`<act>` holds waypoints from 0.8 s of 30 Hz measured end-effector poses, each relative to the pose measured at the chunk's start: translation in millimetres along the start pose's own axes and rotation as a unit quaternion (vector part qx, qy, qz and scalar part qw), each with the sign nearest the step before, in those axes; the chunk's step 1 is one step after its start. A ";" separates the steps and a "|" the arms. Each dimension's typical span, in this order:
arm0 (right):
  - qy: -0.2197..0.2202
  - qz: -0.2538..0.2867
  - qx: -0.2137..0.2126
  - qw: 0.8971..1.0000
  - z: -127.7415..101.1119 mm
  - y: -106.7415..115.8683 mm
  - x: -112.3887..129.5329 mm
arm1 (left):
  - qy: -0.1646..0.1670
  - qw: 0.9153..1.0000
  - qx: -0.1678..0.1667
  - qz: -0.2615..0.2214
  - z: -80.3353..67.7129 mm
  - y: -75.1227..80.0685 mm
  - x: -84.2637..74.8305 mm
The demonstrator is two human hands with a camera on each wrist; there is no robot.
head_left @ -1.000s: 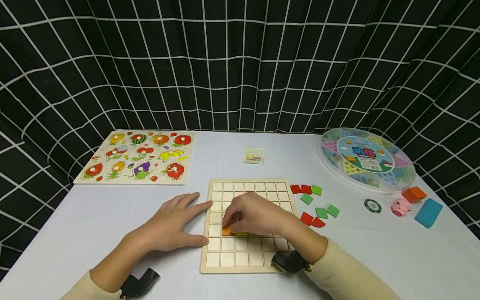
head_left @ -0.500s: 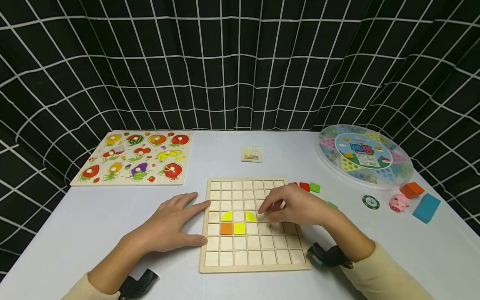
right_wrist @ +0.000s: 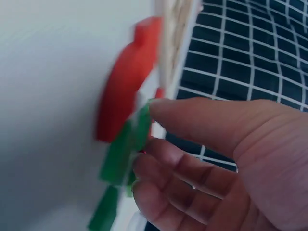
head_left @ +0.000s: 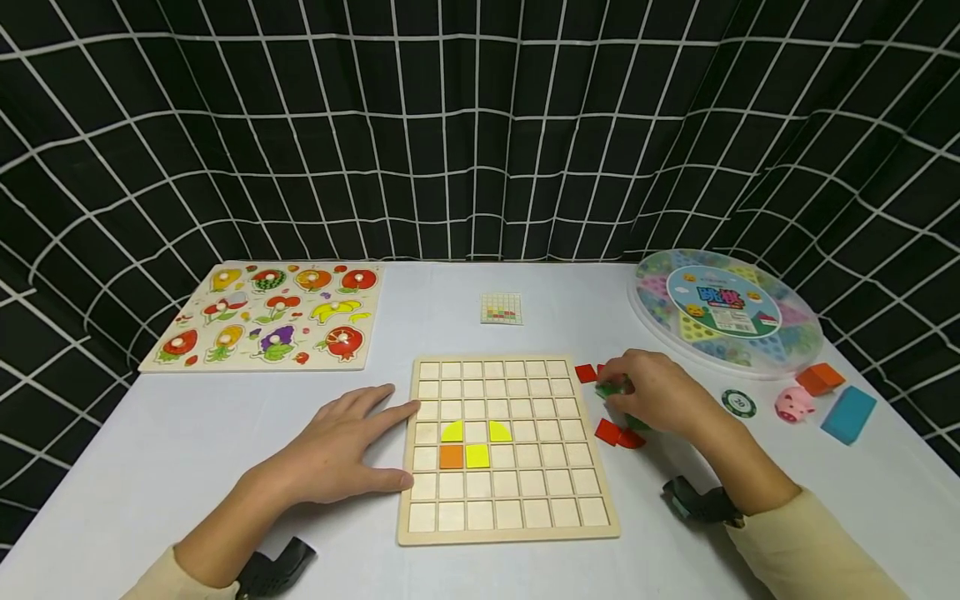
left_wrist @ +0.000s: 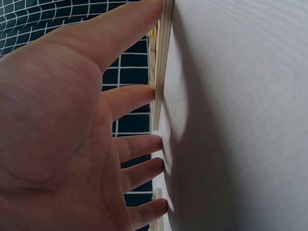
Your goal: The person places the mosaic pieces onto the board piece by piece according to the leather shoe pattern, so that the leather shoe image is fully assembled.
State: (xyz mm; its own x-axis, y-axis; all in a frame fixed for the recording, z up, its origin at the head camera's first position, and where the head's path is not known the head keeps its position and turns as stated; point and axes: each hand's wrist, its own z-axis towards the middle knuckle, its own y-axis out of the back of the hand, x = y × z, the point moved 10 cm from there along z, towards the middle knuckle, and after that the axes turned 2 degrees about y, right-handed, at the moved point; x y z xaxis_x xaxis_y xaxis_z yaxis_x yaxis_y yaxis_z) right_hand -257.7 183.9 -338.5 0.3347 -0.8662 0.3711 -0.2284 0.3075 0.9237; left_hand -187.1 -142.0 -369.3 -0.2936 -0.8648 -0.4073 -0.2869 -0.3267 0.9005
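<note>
Picking: we've got our right hand [head_left: 654,394] down in the loose pile right of centre in the head view, fingers curled around a small flat green square tile [head_left: 609,388]; the right wrist view shows the thumb and fingertips pinching that tile [right_wrist: 126,147].
Bracing: our left hand [head_left: 341,450] lies flat on the table, fingers straight and spread, fingertips and thumb touching the left edge of the pale wooden square grid board [head_left: 555,492]. Holding nothing, just steadying.
Step, as we read it: fetching the next piece, so pretty early on. Only four cells are filled: two yellow quarter-round tiles [head_left: 452,432], and below them an orange square tile [head_left: 451,456] beside a yellow square tile [head_left: 477,455].
Next move, our guess: lift the green tile clear of the red tiles [head_left: 617,434] lying just beside it, then drop it square into an open cell so it sits flush. Which cell, we can't tell; the small printed pattern card [head_left: 501,307] above the board is too tiny to read.
Surface: white tabletop [head_left: 187,425].
Around it: a fruit peg puzzle board [head_left: 270,315] at centre left; at the right, a round clear plastic game case [head_left: 723,310], a green poker chip [head_left: 738,402], a pink pig toy [head_left: 794,404], an orange block [head_left: 822,377] and a blue block [head_left: 848,414].
Room: black curtain with a white grid [head_left: 480,125] fills the whole upper frame.
</note>
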 end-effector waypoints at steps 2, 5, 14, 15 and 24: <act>-0.014 -0.006 0.003 1.000 1.1 -1.6 -5.7 | 0.001 1.000 0.001 0.000 0.3 -0.2 0.3; -0.023 -0.004 0.010 1.000 2.9 -3.8 -8.6 | 0.002 1.000 0.002 0.000 0.7 -0.4 0.6; -0.029 0.029 0.030 0.999 8.0 -9.8 -4.3 | 0.002 1.000 0.003 0.001 0.0 -0.6 2.1; -0.028 0.033 0.032 0.999 7.9 -9.8 -3.9 | 0.002 1.000 0.004 0.000 0.0 -0.8 2.1; 0.027 0.127 0.008 0.992 12.2 4.1 28.5 | 0.005 1.000 0.007 0.001 1.4 -1.5 1.8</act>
State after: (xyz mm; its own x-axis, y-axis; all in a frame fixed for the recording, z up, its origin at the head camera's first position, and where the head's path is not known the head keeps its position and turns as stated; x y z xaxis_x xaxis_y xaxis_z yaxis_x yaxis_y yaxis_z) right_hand -260.2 155.7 -325.4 0.3133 -0.7392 0.5961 -0.3261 0.5059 0.7986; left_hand -188.5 -142.5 -371.6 -0.2847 -0.8692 -0.4042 -0.2988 -0.3202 0.8990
